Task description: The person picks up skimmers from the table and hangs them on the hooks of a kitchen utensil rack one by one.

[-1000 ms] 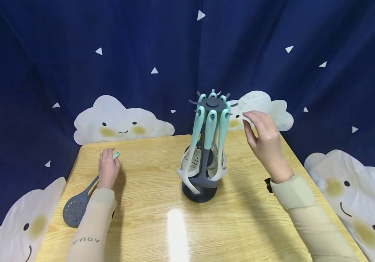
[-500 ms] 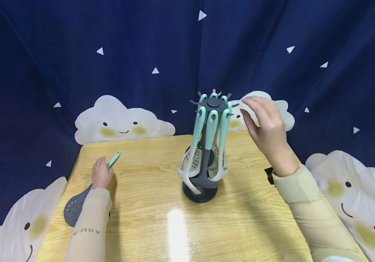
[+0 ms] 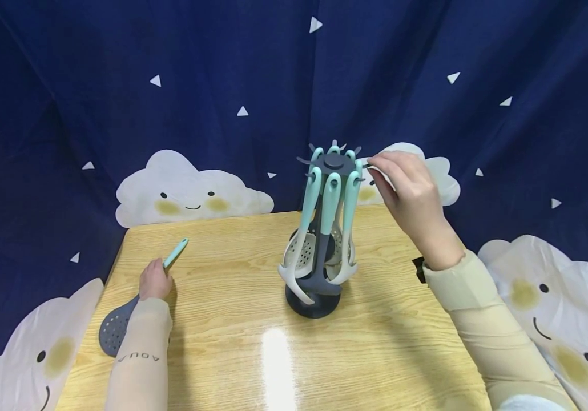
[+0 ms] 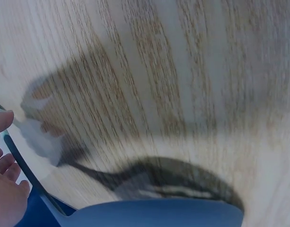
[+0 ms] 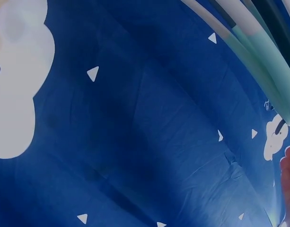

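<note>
A dark grey skimmer [image 3: 114,333] with a teal handle end [image 3: 176,253] lies at the left of the table. My left hand [image 3: 154,281] is over its handle. In the left wrist view the thumb crosses the handle, apart from the loosely bent fingers [image 4: 10,172]; no firm grip shows. A dark utensil stand [image 3: 313,305] rises near the middle, hung with several teal-handled utensils. With thumb and fingertips my right hand [image 3: 412,194] pinches the tip of a hook on its right side. Only a little of that hand [image 5: 289,177] shows in the right wrist view.
The wooden table [image 3: 232,274] reaches back to a dark blue curtain [image 3: 222,68] with clouds and triangles. A small black object [image 3: 419,269] shows beside the right wrist. Several hooks [image 3: 304,161] jut from the stand's top.
My left hand has slid down the skimmer's handle towards its head, baring more teal; the skimmer lies in place. My right hand has risen and moved left to the stand's hook.
</note>
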Tool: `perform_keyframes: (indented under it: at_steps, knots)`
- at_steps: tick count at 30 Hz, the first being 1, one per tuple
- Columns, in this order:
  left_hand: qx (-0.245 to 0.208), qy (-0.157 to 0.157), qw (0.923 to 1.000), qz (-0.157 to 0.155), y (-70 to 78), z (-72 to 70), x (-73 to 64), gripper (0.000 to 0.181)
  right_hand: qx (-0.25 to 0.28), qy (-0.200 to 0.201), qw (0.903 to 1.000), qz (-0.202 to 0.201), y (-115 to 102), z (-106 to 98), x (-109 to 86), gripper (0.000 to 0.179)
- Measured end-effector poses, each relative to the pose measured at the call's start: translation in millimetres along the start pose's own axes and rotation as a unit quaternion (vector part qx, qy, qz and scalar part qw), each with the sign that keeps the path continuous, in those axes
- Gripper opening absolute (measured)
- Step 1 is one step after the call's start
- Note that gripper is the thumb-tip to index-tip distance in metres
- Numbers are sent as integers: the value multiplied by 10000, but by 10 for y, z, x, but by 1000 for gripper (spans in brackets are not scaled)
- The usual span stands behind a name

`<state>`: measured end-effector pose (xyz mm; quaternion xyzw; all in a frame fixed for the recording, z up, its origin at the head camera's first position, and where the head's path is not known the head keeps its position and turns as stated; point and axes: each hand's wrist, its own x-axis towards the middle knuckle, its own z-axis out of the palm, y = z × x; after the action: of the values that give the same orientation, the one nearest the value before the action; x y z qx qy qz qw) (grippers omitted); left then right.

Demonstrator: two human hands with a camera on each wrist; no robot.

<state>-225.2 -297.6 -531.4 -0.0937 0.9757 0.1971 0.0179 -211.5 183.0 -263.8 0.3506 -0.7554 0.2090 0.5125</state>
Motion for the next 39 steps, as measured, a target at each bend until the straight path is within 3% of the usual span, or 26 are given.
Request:
perform_keyframes:
  at_steps: [8, 13, 18, 29, 39]
  knots:
    - [134, -2, 9999, 102, -4, 69, 9, 46, 45, -16, 10000, -42, -22, -3, 26, 12]
    - [202, 14, 9997, -99, -10, 128, 30, 39, 28, -82, 9999, -50, -42, -2, 48, 11]
    - [164, 115, 9997, -152, 22, 106, 29, 29, -35, -122, 9999, -41, -51, -7, 63, 10]
    - [214, 548, 9980, -214, 80, 149, 58, 30, 22, -130, 9999, -48, -54, -3, 72, 10]
    - [132, 203, 9997, 20, 211, 109, 66, 31, -15, -203, 9998, -16, -49, -26, 74, 10]
